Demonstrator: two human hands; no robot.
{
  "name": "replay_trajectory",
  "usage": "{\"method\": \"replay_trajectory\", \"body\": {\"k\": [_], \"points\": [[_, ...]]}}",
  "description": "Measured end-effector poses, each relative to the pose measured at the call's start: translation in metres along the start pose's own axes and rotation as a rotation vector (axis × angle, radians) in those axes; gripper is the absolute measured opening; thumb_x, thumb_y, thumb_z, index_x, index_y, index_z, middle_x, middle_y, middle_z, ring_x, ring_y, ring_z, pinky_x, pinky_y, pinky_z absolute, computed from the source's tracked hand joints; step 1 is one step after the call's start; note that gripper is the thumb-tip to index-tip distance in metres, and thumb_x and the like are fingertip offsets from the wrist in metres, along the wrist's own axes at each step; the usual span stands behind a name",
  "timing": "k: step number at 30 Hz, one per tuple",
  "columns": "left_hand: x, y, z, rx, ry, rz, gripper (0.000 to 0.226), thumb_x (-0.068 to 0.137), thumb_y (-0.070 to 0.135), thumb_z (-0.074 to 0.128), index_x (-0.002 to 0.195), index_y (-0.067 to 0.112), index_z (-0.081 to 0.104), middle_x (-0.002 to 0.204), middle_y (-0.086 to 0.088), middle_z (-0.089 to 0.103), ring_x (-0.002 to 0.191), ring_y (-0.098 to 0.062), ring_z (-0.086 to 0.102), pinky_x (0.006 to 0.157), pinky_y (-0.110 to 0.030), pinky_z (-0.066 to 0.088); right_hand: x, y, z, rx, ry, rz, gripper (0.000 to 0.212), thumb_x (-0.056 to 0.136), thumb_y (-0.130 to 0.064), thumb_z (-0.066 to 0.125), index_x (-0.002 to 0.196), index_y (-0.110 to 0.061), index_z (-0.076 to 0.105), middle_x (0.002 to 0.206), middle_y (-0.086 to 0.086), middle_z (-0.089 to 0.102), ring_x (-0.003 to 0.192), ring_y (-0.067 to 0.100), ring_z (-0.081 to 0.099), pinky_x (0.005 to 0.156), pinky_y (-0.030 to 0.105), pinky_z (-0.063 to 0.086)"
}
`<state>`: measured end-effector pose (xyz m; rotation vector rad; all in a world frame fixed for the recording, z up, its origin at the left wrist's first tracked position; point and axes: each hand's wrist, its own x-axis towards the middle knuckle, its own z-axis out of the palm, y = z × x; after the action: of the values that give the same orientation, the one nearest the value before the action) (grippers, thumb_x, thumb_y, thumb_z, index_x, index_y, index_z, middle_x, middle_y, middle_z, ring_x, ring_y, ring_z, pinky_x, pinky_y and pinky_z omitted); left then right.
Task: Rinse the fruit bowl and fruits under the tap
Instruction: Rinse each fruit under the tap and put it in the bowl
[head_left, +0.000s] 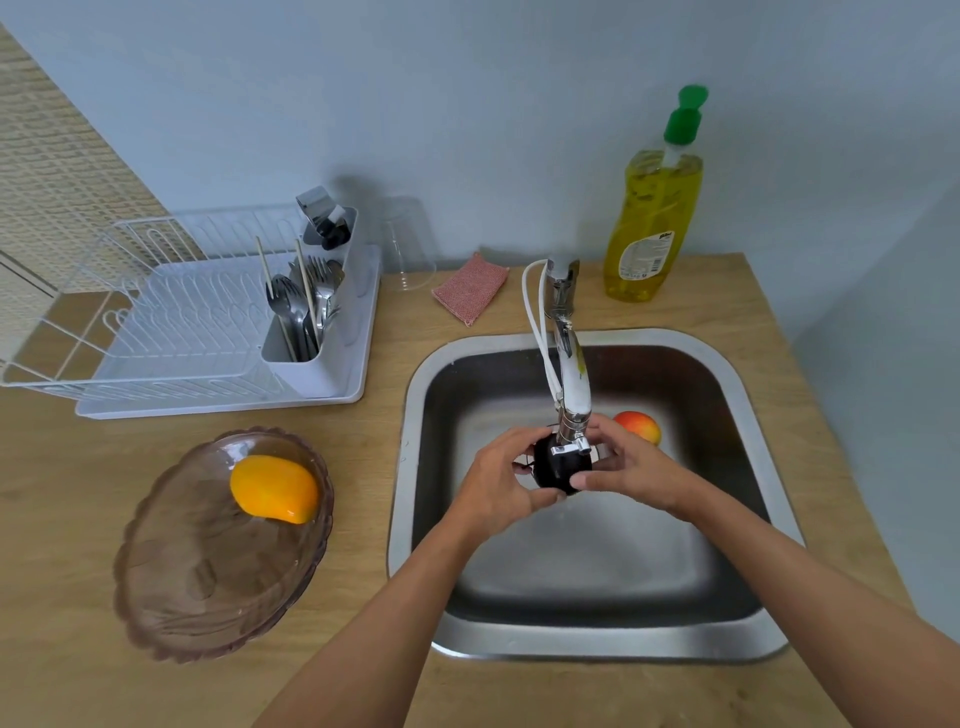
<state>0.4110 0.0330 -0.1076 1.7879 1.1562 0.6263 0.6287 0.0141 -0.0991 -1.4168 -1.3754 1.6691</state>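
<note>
Both hands meet over the steel sink (415, 415), right under the spout of the tap (574, 384). Between them sits a small dark round fruit (553, 470), nearly black; its kind cannot be told. The left hand (498, 486) cups it from the left, its fingers (519, 441) curled round the fruit. The right hand (631, 467) grips it from the other side, thumb pressed on the front

A red and yellow fruit (638, 426) lies in the sink basin just behind the right hand. The fruit bowl (208, 597), tinted glass with a scalloped rim, stands on the wooden bench (78, 493) left of the sink, with a yellow mango (274, 488) in it

Further back on the bench is a white dish rack (182, 322) whose holder carries cutlery (306, 306). An upturned clear glass (408, 249) and a pink sponge (470, 288) are near the wall. A bottle of yellow dish soap (652, 223) stands behind the sink
</note>
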Motion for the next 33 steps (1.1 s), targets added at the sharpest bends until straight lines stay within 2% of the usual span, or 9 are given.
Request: {"method": "replay_trajectory", "body": {"k": [3, 7, 12, 14, 18, 23, 29, 31, 33], "points": [[0.0, 0.001, 0.001, -0.034, 0.003, -0.012, 0.073, 0.066, 0.015, 0.09, 0.132, 0.022, 0.06, 0.12, 0.006, 0.063, 0.104, -0.004, 0.061, 0.088, -0.025, 0.056, 0.0, 0.001, 0.0, -0.055, -0.003, -0.016, 0.059, 0.078, -0.01, 0.082, 0.12, -0.04, 0.053, 0.126, 0.008, 0.054, 0.1, 0.029, 0.071, 0.088, 0.038, 0.06], [-0.003, 0.002, 0.002, -0.054, -0.017, -0.004, 0.078, 0.063, 0.01, 0.091, 0.133, 0.023, 0.059, 0.124, 0.007, 0.062, 0.11, -0.009, 0.062, 0.09, -0.026, 0.056, -0.002, 0.004, -0.004, 0.034, 0.018, 0.047, 0.041, 0.083, -0.024, 0.079, 0.118, -0.034, 0.06, 0.118, 0.014, 0.063, 0.104, 0.027, 0.07, 0.088, 0.039, 0.06], [-0.005, 0.004, 0.003, -0.115, -0.006, -0.062, 0.077, 0.063, 0.013, 0.091, 0.131, 0.03, 0.059, 0.12, 0.01, 0.063, 0.105, -0.005, 0.063, 0.086, -0.018, 0.055, -0.005, 0.003, -0.001, -0.087, 0.035, -0.025, 0.062, 0.074, -0.011, 0.085, 0.118, -0.043, 0.053, 0.127, -0.004, 0.054, 0.101, 0.011, 0.07, 0.077, 0.021, 0.057], [-0.006, 0.004, 0.002, -0.117, -0.008, -0.062, 0.076, 0.064, 0.013, 0.091, 0.132, 0.028, 0.059, 0.121, 0.008, 0.064, 0.105, -0.008, 0.064, 0.086, -0.019, 0.055, -0.004, 0.003, -0.001, -0.096, 0.045, -0.031, 0.06, 0.075, -0.008, 0.084, 0.116, -0.04, 0.054, 0.125, -0.001, 0.056, 0.1, 0.013, 0.07, 0.079, 0.023, 0.058], [-0.007, 0.006, -0.001, -0.112, -0.003, -0.04, 0.074, 0.066, 0.011, 0.09, 0.132, 0.025, 0.06, 0.125, 0.007, 0.062, 0.111, -0.01, 0.062, 0.093, -0.023, 0.054, -0.006, 0.003, -0.004, -0.055, 0.052, 0.016, 0.044, 0.083, -0.021, 0.078, 0.117, -0.04, 0.058, 0.118, 0.005, 0.066, 0.102, 0.02, 0.07, 0.089, 0.034, 0.059], [-0.007, 0.008, 0.0, -0.134, -0.006, -0.066, 0.073, 0.066, 0.008, 0.09, 0.132, 0.019, 0.062, 0.124, 0.002, 0.065, 0.109, -0.015, 0.064, 0.092, -0.026, 0.056, -0.007, 0.0, 0.003, -0.113, 0.047, -0.059, 0.064, 0.074, -0.011, 0.086, 0.107, -0.055, 0.052, 0.123, -0.011, 0.053, 0.101, 0.009, 0.069, 0.077, 0.02, 0.057], [-0.009, 0.009, -0.003, -0.169, -0.029, -0.084, 0.078, 0.066, 0.001, 0.089, 0.137, 0.018, 0.059, 0.129, 0.003, 0.065, 0.116, -0.012, 0.062, 0.093, -0.018, 0.052, -0.004, 0.003, -0.001, -0.072, 0.056, 0.002, 0.046, 0.085, -0.021, 0.077, 0.126, -0.027, 0.058, 0.12, 0.007, 0.064, 0.106, 0.022, 0.069, 0.095, 0.043, 0.057], [-0.008, 0.01, -0.003, -0.167, -0.043, -0.092, 0.078, 0.067, 0.004, 0.089, 0.137, 0.019, 0.058, 0.128, 0.002, 0.066, 0.116, -0.011, 0.062, 0.093, -0.016, 0.051, -0.005, 0.002, -0.001, -0.076, 0.047, -0.013, 0.052, 0.082, -0.02, 0.08, 0.127, -0.031, 0.057, 0.123, 0.0, 0.062, 0.106, 0.02, 0.069, 0.092, 0.039, 0.058], [-0.007, 0.012, -0.003, -0.169, -0.036, -0.101, 0.077, 0.067, 0.007, 0.09, 0.137, 0.019, 0.059, 0.124, 0.001, 0.069, 0.113, -0.012, 0.064, 0.091, -0.015, 0.051, -0.005, -0.001, 0.002, -0.082, 0.055, -0.052, 0.062, 0.075, -0.011, 0.085, 0.117, -0.046, 0.055, 0.125, -0.008, 0.055, 0.102, 0.016, 0.071, 0.083, 0.029, 0.059]]}}
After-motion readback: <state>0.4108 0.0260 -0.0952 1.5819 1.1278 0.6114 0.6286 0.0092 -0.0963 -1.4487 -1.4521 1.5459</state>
